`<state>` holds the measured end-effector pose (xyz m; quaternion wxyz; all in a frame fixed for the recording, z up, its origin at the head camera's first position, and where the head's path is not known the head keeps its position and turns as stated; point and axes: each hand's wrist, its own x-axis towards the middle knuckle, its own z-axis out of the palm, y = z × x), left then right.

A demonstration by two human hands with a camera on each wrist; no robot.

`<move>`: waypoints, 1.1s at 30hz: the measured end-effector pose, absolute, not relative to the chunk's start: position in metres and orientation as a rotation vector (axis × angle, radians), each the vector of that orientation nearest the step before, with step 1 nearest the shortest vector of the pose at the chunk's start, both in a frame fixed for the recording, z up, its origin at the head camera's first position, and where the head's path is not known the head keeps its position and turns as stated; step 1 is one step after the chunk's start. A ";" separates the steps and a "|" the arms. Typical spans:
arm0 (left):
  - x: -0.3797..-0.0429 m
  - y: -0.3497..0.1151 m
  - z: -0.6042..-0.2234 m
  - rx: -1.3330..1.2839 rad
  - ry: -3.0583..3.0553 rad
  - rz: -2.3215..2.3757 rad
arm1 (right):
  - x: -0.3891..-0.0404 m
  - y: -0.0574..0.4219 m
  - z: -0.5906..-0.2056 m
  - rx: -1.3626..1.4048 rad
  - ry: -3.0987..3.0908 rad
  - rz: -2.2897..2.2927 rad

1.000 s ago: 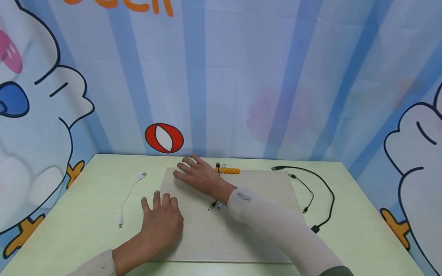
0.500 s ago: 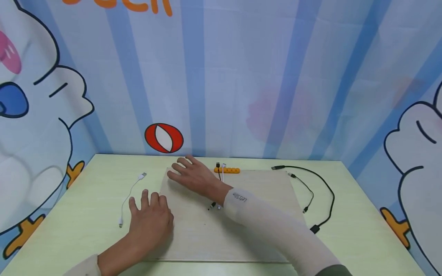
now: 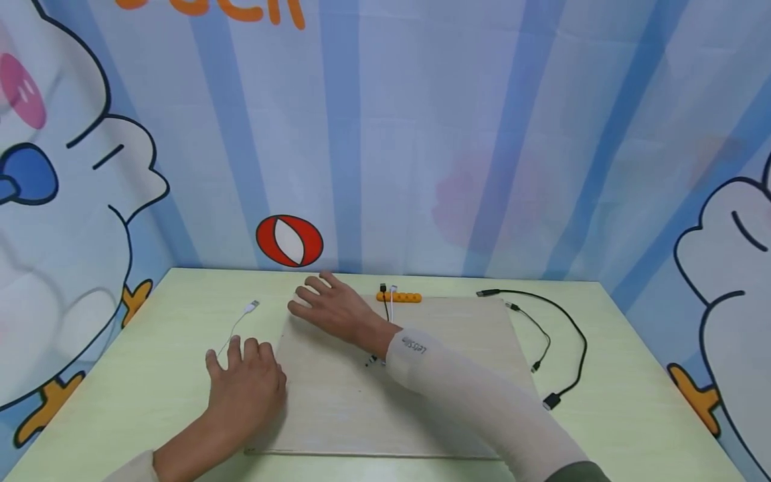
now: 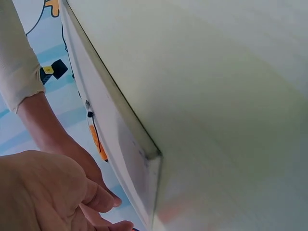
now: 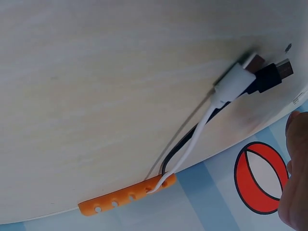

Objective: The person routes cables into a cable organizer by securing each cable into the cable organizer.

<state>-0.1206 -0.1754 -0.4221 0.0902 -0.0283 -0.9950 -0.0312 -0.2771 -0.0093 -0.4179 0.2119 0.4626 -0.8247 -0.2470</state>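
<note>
My left hand (image 3: 245,395), fingers spread, is by the left edge of a thin pale board (image 3: 337,415) and covers part of a short white USB cable (image 3: 247,309). My right hand (image 3: 332,309) reaches to the board's far left corner with its fingers apart. Neither hand visibly holds anything; whether the fingertips touch the board is unclear. An orange cable holder (image 5: 127,197) sits at the board's far edge. In it are a white cable (image 5: 197,132) and a black cable (image 5: 175,148), whose plugs lie over the board. The right forearm hides part of both in the head view.
Right of the board lie a short black cable (image 3: 545,335) and a longer, thicker black cable (image 3: 583,348). A light table (image 3: 632,415) carries everything. Behind it hangs a striped blue backdrop (image 3: 403,167) with cartoon figures.
My left hand has moved left, from over the board to its left edge, and now covers the lower part of the white USB cable. My right hand has shifted slightly left.
</note>
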 end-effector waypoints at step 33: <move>-0.118 -0.231 -0.429 0.158 -3.048 -0.114 | -0.271 -0.034 -0.422 1.349 -2.235 -0.679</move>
